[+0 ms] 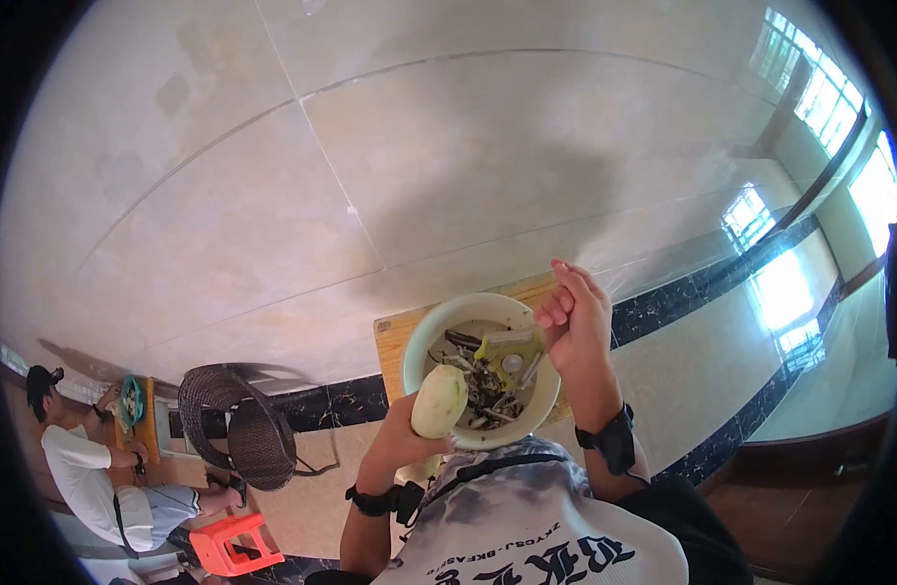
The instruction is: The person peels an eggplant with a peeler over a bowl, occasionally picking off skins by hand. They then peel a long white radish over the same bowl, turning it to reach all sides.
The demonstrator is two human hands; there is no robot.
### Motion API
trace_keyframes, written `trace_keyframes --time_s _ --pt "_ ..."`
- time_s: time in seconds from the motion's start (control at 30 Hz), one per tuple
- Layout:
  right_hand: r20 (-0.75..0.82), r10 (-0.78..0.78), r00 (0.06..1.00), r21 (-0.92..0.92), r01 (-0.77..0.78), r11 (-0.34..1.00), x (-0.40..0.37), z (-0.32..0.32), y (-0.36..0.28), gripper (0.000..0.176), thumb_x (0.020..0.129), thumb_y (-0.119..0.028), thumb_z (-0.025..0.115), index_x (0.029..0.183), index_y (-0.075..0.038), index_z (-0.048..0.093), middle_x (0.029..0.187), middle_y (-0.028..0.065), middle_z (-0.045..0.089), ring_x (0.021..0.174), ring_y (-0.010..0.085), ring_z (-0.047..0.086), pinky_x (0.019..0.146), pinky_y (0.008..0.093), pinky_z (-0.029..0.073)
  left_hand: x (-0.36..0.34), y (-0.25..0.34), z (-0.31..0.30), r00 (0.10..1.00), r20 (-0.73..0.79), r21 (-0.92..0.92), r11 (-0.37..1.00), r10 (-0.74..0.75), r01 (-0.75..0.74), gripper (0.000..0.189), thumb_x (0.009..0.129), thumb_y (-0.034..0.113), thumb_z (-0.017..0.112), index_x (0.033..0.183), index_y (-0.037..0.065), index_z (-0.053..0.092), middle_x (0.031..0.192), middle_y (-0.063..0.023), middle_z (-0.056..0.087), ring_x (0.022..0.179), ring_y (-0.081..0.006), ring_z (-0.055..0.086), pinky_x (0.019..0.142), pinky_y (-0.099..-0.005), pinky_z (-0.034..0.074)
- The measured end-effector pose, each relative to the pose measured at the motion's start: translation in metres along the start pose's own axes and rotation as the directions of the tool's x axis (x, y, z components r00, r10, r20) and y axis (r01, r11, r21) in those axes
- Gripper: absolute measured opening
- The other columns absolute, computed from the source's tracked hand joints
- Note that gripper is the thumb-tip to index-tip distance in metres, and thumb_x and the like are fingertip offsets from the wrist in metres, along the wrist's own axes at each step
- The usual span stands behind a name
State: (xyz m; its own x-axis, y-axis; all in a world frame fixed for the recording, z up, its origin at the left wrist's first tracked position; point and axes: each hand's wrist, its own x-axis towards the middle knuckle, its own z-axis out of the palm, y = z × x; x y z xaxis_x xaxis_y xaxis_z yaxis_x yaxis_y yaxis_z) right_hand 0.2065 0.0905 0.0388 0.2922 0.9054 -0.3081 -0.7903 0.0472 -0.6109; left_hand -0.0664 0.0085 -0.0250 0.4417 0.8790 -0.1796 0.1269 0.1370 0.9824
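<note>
A pale, peeled vegetable [439, 402] is held in my left hand [398, 441] over the near left rim of a large white bowl [421, 336]. Dark and pale peelings [487, 398] lie inside the bowl, together with a yellow-green peeler [507, 359]. My right hand [577, 317] is raised just beyond the bowl's right rim, its fingers curled and holding nothing that I can see. The bowl rests on a small wooden table [392, 341].
At the far left a person [88, 468] sits by another small table [150, 429] with a green bowl [132, 402]. Between us are a dark wicker chair [258, 439] and a red stool [229, 546]. A tiled wall [370, 175] rises behind the table.
</note>
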Motion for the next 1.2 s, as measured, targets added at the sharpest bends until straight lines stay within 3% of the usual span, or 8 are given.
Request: trace_keyframes --time_s 0.23,0.43,0.7,0.8,0.93,1.0,1.1,1.2 --pt "0.034 -0.090 0.995 -0.028 0.091 0.995 -0.025 0.014 -0.003 0.010 0.097 -0.012 0.069 0.104 -0.007 0.063 0.059 -0.0008 0.041 0.048 0.0132 0.042 0.046 0.0330 0.040 0.002 0.000 0.008 0.999 0.012 0.028 0.999 -0.045 0.044 0.066 0.066 0.010 0.083 0.128 -0.001 0.063 0.112 -0.0092 0.072 0.101 -0.0157 0.068 0.093 -0.0328 0.053" --pt "0.152 -0.210 0.966 -0.073 0.223 0.972 -0.050 0.027 -0.010 0.008 0.100 -0.010 0.064 0.107 -0.008 0.060 0.057 -0.0005 0.042 0.044 0.0120 0.041 0.044 0.0323 0.040 0.001 -0.007 0.011 0.997 0.036 0.018 0.998 -0.062 0.061 0.067 0.067 0.010 0.083 0.130 -0.002 0.062 0.114 -0.0101 0.072 0.103 -0.0165 0.067 0.094 -0.0328 0.053" --pt "0.255 -0.217 0.942 -0.109 0.251 0.962 -0.060 0.031 -0.005 0.013 0.103 -0.009 0.056 0.114 -0.007 0.062 0.055 -0.0038 0.038 0.041 0.0073 0.038 0.041 0.0280 0.040 0.003 -0.006 0.015 0.994 0.051 -0.006 0.995 -0.097 0.097 0.067 0.067 0.008 0.084 0.130 -0.002 0.062 0.115 -0.0096 0.071 0.103 -0.0164 0.067 0.095 -0.0325 0.052" --pt "0.289 -0.220 0.932 -0.139 0.268 0.953 -0.063 0.034 -0.008 0.015 0.103 -0.007 0.054 0.116 -0.006 0.061 0.054 -0.0036 0.037 0.041 0.0077 0.038 0.041 0.0283 0.040 0.003 0.004 0.021 0.999 0.003 -0.051 0.998 -0.037 0.037 0.054 0.068 0.011 0.084 0.118 -0.001 0.066 0.105 -0.0039 0.072 0.095 -0.0106 0.064 0.087 -0.0290 0.052" --pt "0.319 -0.244 0.916 -0.193 0.315 0.929 -0.070 0.038 -0.009 0.017 0.103 -0.002 0.051 0.117 -0.003 0.059 0.054 -0.0024 0.037 0.041 0.0088 0.039 0.042 0.0298 0.042 0.004 0.007 0.024 0.997 -0.008 -0.020 0.997 -0.074 0.074 0.058 0.068 0.009 0.084 0.122 -0.002 0.064 0.109 -0.0063 0.071 0.098 -0.0131 0.065 0.090 -0.0304 0.052" --pt "0.400 -0.284 0.871 -0.216 0.391 0.894 -0.070 0.032 -0.009 0.015 0.102 -0.001 0.052 0.117 -0.002 0.058 0.058 -0.0001 0.045 0.044 0.0088 0.043 0.044 0.0301 0.043 0.003 -0.002 0.024 0.994 -0.004 -0.015 0.994 -0.110 0.110 0.068 0.067 0.007 0.084 0.130 -0.003 0.061 0.115 -0.0109 0.071 0.104 -0.0173 0.067 0.095 -0.0326 0.052" --pt "0.451 -0.321 0.832 -0.225 0.455 0.862 -0.074 0.029 -0.005 0.015 0.102 0.002 0.051 0.116 0.001 0.057 0.064 0.0021 0.051 0.047 0.0086 0.047 0.046 0.0296 0.045 0.003 -0.004 0.027 0.992 -0.041 -0.004 0.993 -0.121 0.121 0.067 0.067 0.008 0.083 0.129 -0.004 0.061 0.115 -0.0119 0.071 0.103 -0.0179 0.067 0.094 -0.0326 0.052" --pt "0.507 -0.355 0.786 -0.240 0.524 0.817 -0.075 0.025 -0.003 0.017 0.101 0.005 0.050 0.116 0.003 0.057 0.069 0.0039 0.055 0.049 0.0088 0.051 0.047 0.0285 0.046 0.001 -0.004 0.033 0.992 -0.097 -0.015 0.997 -0.078 0.077 0.055 0.068 0.008 0.083 0.120 -0.001 0.066 0.106 -0.0060 0.072 0.095 -0.0128 0.067 0.087 -0.0308 0.054"
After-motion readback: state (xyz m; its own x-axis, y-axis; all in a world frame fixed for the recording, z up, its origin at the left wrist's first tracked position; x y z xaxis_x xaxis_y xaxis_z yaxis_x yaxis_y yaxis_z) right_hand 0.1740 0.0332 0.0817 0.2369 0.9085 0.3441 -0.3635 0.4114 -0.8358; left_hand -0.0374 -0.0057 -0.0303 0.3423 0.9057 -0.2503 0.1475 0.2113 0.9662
